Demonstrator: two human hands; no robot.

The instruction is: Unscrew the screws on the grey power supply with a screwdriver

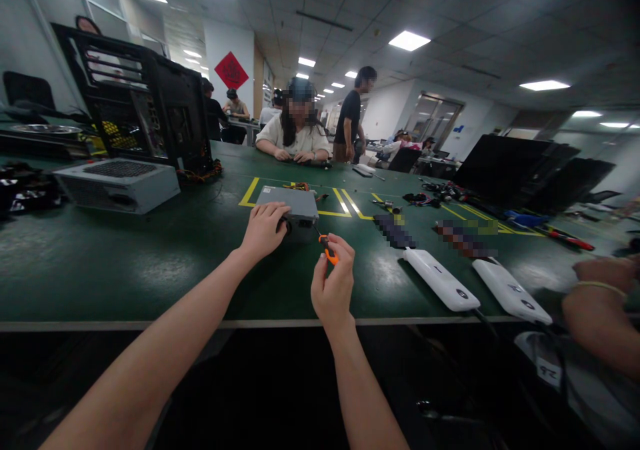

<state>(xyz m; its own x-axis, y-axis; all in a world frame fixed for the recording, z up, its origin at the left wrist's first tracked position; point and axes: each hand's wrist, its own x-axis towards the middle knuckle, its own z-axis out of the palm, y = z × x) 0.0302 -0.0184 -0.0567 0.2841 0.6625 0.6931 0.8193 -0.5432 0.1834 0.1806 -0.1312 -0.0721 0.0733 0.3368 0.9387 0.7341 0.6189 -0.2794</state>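
Note:
A grey computer power supply (295, 200) lies on the green table in front of me, its socket side facing me. My left hand (267, 227) grips its near left edge, the fingers over the top and the thumb low at the front. My right hand (335, 283) is closed around the orange and black handle of a screwdriver (329, 249). The thin shaft points up and left to the lower right corner of the power supply's near face. Whether the tip touches a screw is too small to tell. A bundle of coloured wires (299, 187) shows behind the unit.
At the left stand a larger power supply (120, 183) and an open black computer case (145, 103). Two white power banks (440, 280) with cables lie to the right, near dark monitors (510, 170). Another person's arm (605, 303) rests at the right edge; a person (297, 127) sits opposite.

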